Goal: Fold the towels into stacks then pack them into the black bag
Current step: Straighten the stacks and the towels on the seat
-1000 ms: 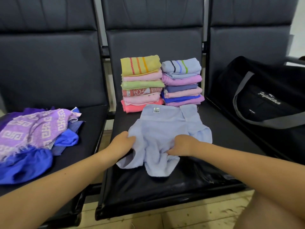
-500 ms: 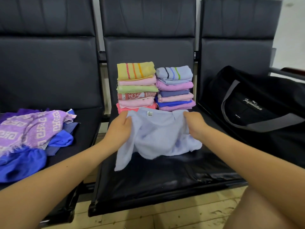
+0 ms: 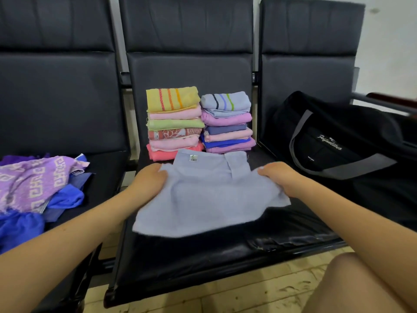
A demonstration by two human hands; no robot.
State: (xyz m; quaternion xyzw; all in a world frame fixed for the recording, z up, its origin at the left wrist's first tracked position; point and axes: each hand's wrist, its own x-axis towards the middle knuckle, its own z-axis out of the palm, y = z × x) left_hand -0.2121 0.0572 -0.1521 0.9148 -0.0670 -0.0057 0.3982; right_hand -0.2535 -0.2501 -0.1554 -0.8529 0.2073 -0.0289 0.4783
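A pale blue towel (image 3: pixel 203 195) lies spread on the middle black seat (image 3: pixel 203 256), a small tag near its far edge. My left hand (image 3: pixel 147 182) grips its left side and my right hand (image 3: pixel 278 177) grips its right side. Behind it stand two stacks of folded towels: the left stack (image 3: pixel 174 123) topped by a yellow striped towel, the right stack (image 3: pixel 226 123) topped by a light blue striped one. The black bag (image 3: pixel 343 141) with grey straps sits on the right seat.
A heap of unfolded towels (image 3: pixel 38 188), purple patterned and blue, lies on the left seat. Seat backs rise behind everything. Tiled floor shows below the seat's front edge. My knee is at the bottom right.
My hands carried the towel's near edge away from me towards the stacks, then moved apart to its sides. The bunched towel now lies wider and flatter.
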